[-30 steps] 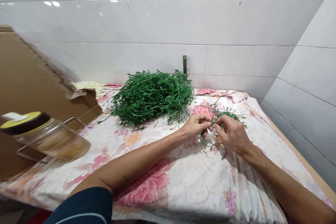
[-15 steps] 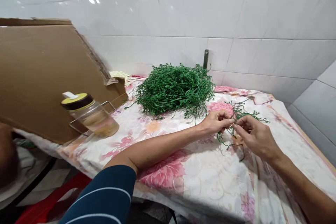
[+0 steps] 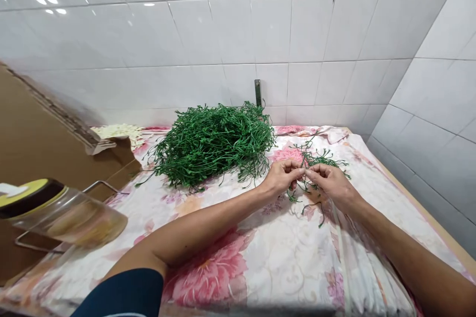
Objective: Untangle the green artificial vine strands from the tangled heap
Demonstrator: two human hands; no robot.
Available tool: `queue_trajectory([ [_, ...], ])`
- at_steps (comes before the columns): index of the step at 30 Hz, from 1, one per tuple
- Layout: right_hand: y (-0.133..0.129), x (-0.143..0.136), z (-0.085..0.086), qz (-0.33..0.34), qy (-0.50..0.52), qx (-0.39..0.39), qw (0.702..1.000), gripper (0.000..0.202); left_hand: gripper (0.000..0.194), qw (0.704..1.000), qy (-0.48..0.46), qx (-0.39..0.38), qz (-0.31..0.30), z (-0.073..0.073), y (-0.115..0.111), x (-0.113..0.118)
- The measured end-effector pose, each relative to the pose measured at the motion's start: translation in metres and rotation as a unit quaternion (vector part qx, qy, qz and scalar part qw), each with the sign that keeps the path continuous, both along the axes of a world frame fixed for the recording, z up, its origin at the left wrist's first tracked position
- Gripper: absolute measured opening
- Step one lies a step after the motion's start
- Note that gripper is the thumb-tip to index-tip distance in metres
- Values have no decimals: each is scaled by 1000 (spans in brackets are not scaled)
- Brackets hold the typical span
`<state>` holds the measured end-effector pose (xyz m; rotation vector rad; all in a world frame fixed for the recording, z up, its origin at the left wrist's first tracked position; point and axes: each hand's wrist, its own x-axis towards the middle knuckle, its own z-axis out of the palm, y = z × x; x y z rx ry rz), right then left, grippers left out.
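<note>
Thumb to thumb, my left hand (image 3: pixel 283 176) and my right hand (image 3: pixel 331 184) meet over the flowered cloth, both with pinched fingers. Thin green stems stick out above and below the fingertips of my left hand, which grips them. My right hand pinches at the same spot, its fingertips partly hiding the stems there. Behind the hands lies a small loose group of green stems (image 3: pixel 325 159) with knobbed tips. To the left of them rises a large tangled heap of green stems (image 3: pixel 219 143).
A jar with a yellow and brown lid (image 3: pixel 87 220) stands at the left beside a cardboard box (image 3: pixel 44 133). Pale small pieces (image 3: pixel 121 132) lie behind the box. A dark metal strip (image 3: pixel 258 93) leans at the tiled wall. The flowered cloth (image 3: pixel 282 262) covers the table.
The view has turned to the right, so the jar, box and heap sit further left. My hands have come closer together, with their thumbs now meeting at the stems.
</note>
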<state>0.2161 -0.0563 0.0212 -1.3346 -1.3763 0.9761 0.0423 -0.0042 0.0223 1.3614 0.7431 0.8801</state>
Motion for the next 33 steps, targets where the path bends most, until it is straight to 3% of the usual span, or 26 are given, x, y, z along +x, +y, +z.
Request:
queue_trajectory([
  [8,4,-1,-12,-7,-73,18,997,40,44,999,-5,-36,2,-7,-1,-7],
  [18,-6,-10,-11,-31,-158,87,983,33,31,1000,-17,-14,-21,-17,-6,-7],
  [26,-5,-6,-11,2,-130,88,988,25,33,998,-27,-38,-39,-18,-7,-7],
  [33,-4,-5,-1,30,-89,18,995,21,38,996,-36,-67,-50,-20,-9,-7],
])
